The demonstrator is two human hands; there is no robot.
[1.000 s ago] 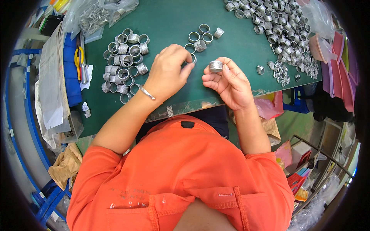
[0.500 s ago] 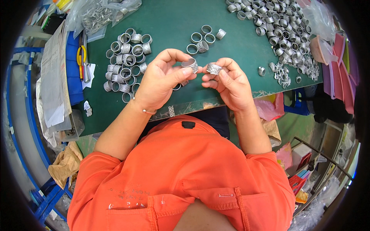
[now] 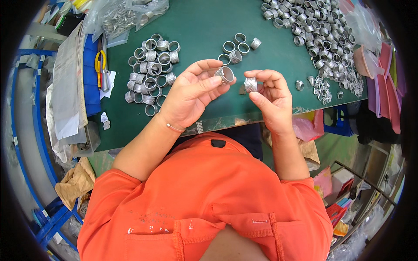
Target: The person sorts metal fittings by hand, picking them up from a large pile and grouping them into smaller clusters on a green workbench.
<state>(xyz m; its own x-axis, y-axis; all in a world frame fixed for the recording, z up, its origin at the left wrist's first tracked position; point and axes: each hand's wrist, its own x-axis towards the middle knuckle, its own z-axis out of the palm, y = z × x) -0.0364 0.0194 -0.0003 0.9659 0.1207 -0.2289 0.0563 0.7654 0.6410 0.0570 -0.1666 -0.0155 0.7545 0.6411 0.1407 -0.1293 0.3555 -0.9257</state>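
My left hand (image 3: 191,92) pinches a silver-grey metal ring (image 3: 222,78) between thumb and fingers, its round opening tilted up and to the right. In my right hand (image 3: 273,99) a second metal ring (image 3: 251,84) with a textured outer face is held between thumb and fingertips. The two rings are apart, both above the green table (image 3: 196,26). Left of my left hand lies a cluster of similar wide rings (image 3: 150,81). Just beyond my hands sits a smaller group of several rings (image 3: 235,57).
A large heap of rings (image 3: 322,30) covers the far right, with smaller metal pieces (image 3: 322,90) near the table edge. Clear plastic bags (image 3: 117,19) with metal parts lie far left. Yellow-handled pliers (image 3: 97,63) rest by a blue bin (image 3: 90,74). Pink trays (image 3: 385,82) stand right.
My hands have moved apart, the right one turning its ring more upright. The ring in my left hand now shows its opening more. The whole view has shifted slightly.
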